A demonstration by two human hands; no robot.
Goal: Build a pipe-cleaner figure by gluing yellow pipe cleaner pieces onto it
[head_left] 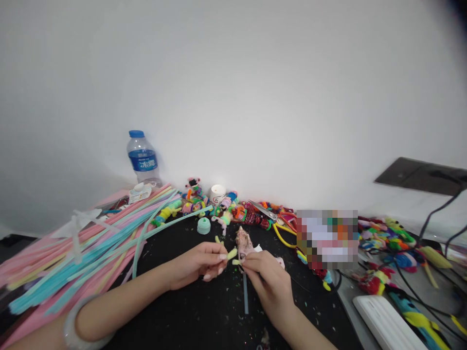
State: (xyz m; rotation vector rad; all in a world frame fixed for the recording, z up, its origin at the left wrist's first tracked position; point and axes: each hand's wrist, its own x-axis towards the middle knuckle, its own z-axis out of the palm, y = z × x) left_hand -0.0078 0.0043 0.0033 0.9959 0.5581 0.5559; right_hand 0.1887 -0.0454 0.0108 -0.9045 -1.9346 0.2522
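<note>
My left hand (202, 262) pinches a short pale yellow pipe cleaner piece (231, 254) between thumb and fingertips. Close beside it, my right hand (269, 279) is closed on a second pale yellow pipe cleaner piece (236, 262), whose end pokes out past the fingertips. The two pieces are nearly together; I cannot tell if they touch. Under and behind my right hand lies what looks like a hot glue gun (243, 239) with a brown-stained front, partly hidden. A translucent glue stick (245, 294) extends toward me below it. A mint coiled pipe cleaner ball (203, 225) sits beyond my left hand.
Long pastel pipe cleaners (87, 262) cover the left side, with a water bottle (142, 158) behind. Finished fuzzy figures (193, 206), a white cup (218, 193) and scissors (284, 233) line the wall. Cables (419, 284) and a white power strip (386, 321) lie right.
</note>
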